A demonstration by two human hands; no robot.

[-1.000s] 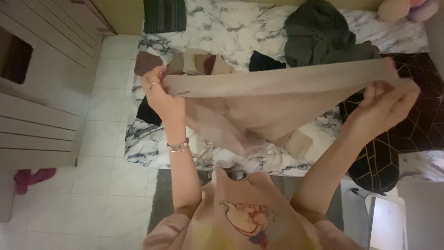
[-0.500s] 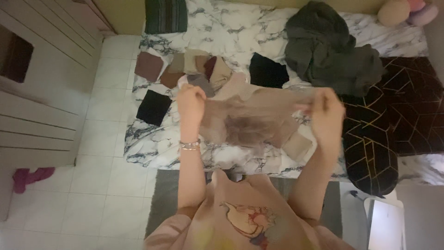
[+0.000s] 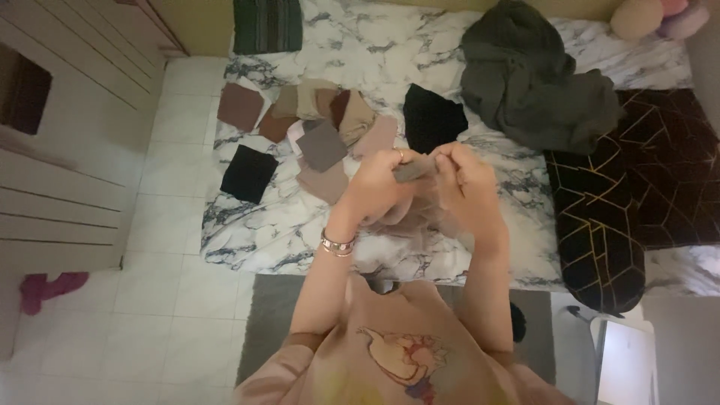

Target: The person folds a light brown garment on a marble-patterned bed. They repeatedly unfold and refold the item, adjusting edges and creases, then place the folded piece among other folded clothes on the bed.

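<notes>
Marble-print bed sheet (image 3: 352, 45) fills the space beyond and under the hands, white with grey veins. Black quilted cover (image 3: 645, 165) with gold lines lies well to the right of the hands. Dark green heap of clothes (image 3: 525, 82) sits beyond the right hand, up and to the right. Grey rug (image 3: 266, 322) is on the tiled floor below the left forearm. Row of small folded pieces (image 3: 322, 109) in brown, tan and grey lies beyond the left hand; a black folded piece (image 3: 247, 172) is farther left, another black piece (image 3: 431, 116) just beyond both hands. Sheer beige garment (image 3: 409, 214) is bunched between the hands and hangs below them, over the sheet near the bed's close edge. Left hand (image 3: 375, 187) is closed, pinching the garment's top edge; bracelet (image 3: 337, 244) on its wrist. Right hand (image 3: 465, 187) is closed too, pinching the same edge, touching or just beside the left. Ring (image 3: 400, 154) on a left finger.
</notes>
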